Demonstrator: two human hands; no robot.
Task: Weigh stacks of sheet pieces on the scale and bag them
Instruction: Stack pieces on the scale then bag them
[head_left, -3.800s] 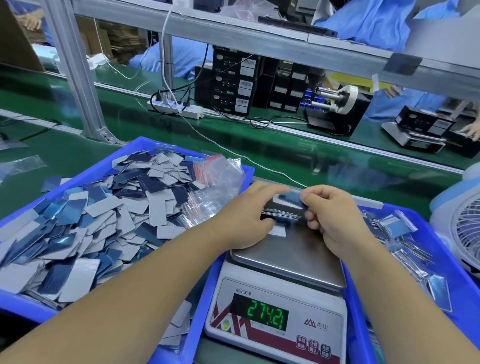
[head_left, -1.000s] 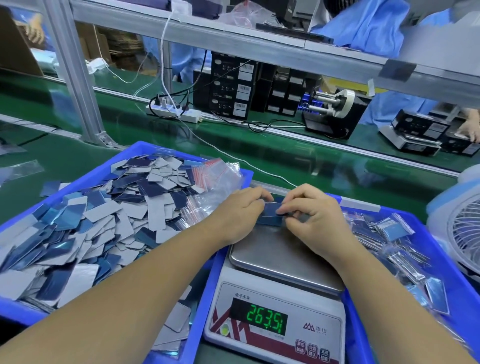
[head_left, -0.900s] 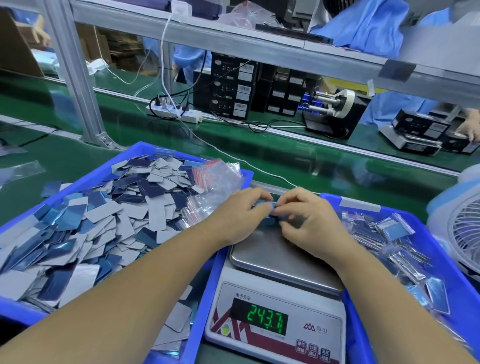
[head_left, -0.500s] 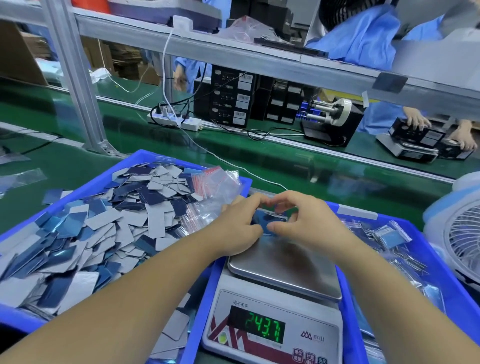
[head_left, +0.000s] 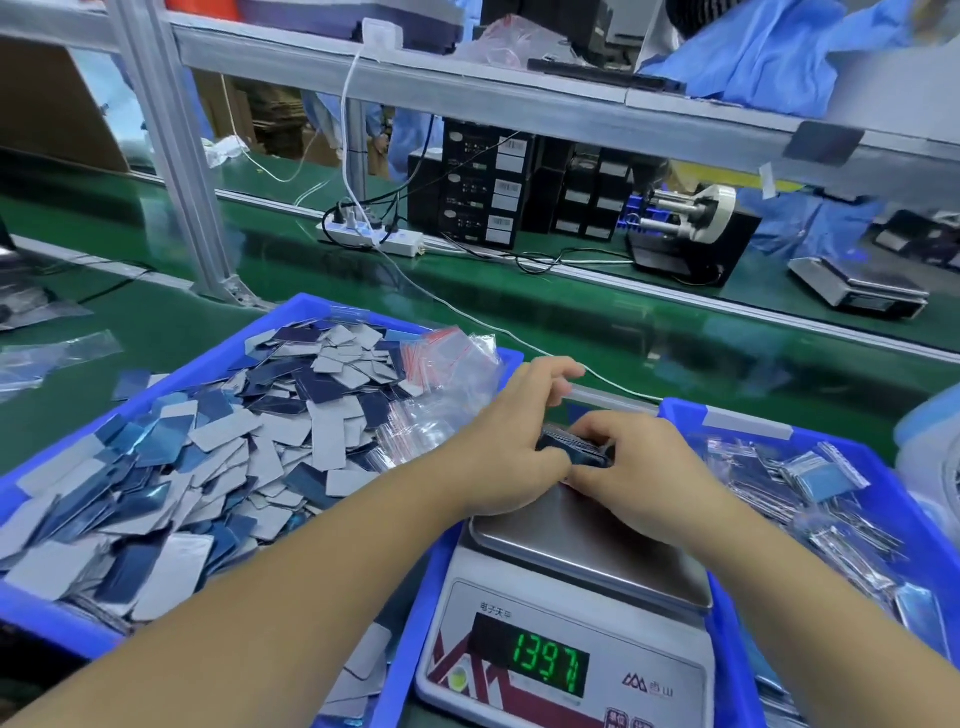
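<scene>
Both hands on the stack of sheet pieces (head_left: 574, 451) at the far edge of the scale platter (head_left: 587, 551). Left hand (head_left: 511, 452) has thumb and lower fingers curled onto the stack's near-left end, index finger stretched out past it toward the bench rail. Right hand (head_left: 644, 467) has its fingers curled over the right end, gripping it. The stack sits low, at or just above the platter; can't tell if it's fully clear.

Change: scale display (head_left: 548, 664) reads about 139.7, down from 243.7 half a second ago and 274.2 a few seconds back. Hands have also tightened round the stack rather than picking at the top. Judgement: load is coming off the platter, so the trimming of pieces is over and the stack is being lifted; the reading is likely transient, not a real weight.

Next probably bagging: clear zip bags with red seal strips (head_left: 447, 374) lie at the right end of the left blue bin (head_left: 47, 618), on the loose sheet pieces (head_left: 218, 457). Filled bags (head_left: 810, 499) are in the right blue bin (head_left: 883, 467). Risk: thin pieces fanning or slipping out while the stack is carried.
</scene>
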